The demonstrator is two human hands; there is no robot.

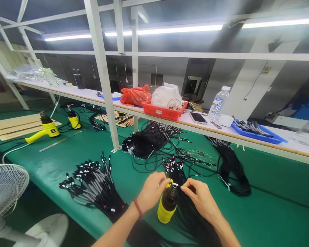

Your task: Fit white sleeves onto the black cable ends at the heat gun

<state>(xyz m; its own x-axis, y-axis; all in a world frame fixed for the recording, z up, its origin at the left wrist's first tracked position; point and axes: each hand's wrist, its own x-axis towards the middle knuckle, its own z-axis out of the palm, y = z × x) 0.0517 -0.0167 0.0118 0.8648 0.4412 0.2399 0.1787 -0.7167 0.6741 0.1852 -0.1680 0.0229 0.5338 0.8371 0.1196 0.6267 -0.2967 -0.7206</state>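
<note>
A yellow-and-black heat gun [167,206] stands upright on the green bench mat between my hands, its ribbed black nozzle pointing up. My left hand [151,192], with a red bead bracelet at the wrist, is pinching a thin cable with a white end [176,184] just above the nozzle. My right hand [199,199] pinches the same cable from the other side. A bundle of black cables [175,173] fans out beneath and beyond my hands. Its far ends carry small white and red marks.
A sorted bundle of black-and-grey cables [92,185] lies to the left, and a tangled black coil [144,140] lies ahead. Further yellow heat guns [48,128] stand on the far left. A white fan [5,192] is at lower left. A shelf [195,125] above holds trays and a bottle.
</note>
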